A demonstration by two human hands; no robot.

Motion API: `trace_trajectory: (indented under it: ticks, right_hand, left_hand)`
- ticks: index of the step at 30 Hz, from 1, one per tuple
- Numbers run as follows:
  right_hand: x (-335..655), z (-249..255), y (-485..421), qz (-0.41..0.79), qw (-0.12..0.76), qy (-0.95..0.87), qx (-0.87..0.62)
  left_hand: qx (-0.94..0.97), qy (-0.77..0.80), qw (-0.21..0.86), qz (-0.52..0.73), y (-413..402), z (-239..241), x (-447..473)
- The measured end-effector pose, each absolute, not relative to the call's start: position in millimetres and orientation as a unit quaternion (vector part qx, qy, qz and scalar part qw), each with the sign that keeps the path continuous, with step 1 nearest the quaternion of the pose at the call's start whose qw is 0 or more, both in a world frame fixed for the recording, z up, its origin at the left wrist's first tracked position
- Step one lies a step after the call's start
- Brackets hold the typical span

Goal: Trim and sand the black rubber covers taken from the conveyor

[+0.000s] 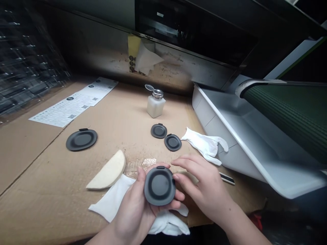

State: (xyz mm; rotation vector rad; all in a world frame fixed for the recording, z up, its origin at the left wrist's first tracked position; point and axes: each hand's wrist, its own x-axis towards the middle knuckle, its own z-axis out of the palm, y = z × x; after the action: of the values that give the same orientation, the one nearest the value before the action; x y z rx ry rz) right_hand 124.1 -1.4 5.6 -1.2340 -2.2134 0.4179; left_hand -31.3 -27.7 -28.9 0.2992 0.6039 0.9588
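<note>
A dark grey rounded lid with a small tab (159, 186) lies face up in my left hand (135, 207), whose fingers wrap round it from below. Close against the lid's right edge is my right hand (204, 183), fingers apart and slightly bent, the index fingertip at or touching the rim. Two similar lids (158, 130) rest on the cardboard just beyond my hands. A larger one (81, 140) lies to the left. Under my left wrist a white cloth glove (166, 223) is partly hidden. Beside it sits a cream half-round pad (108, 172).
A square bottle with a metal flip top (155, 103) stands at the back. Printed sheets (76, 100) lie back left. On the right are another white glove (204, 144), a black-and-white tool (227, 178), a big white tray (217, 112) and a green conveyor belt (288, 115).
</note>
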Motion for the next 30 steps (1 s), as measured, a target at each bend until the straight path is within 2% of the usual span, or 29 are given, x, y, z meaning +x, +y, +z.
trace_trajectory:
  ticks: [5,10,15,22,26,30]
  right_hand:
    - [103,12,18,0.188,0.224,-0.828,-0.478]
    - [83,18,57,0.152,0.201,-0.831,-0.496]
    - [22,8,109,0.145,0.190,-0.832,-0.500]
    - [-55,-8,141,0.133,0.105,-0.870,-0.463]
    - [-44,15,139,0.085,0.086,-0.878,-0.463]
    - [27,71,137,-0.010,0.078,-0.857,-0.510]
  left_hand:
    - [0.162,0.255,0.839,0.453,-29,-32,-32]
    - [0.099,0.234,0.816,0.519,-29,-35,-31]
    - [0.095,0.207,0.810,0.540,-26,-53,-26]
    - [0.094,0.202,0.809,0.544,-19,-71,-25]
    - [0.089,0.214,0.810,0.539,-19,-76,-26]
    - [0.073,0.247,0.799,0.543,-19,-75,-27]
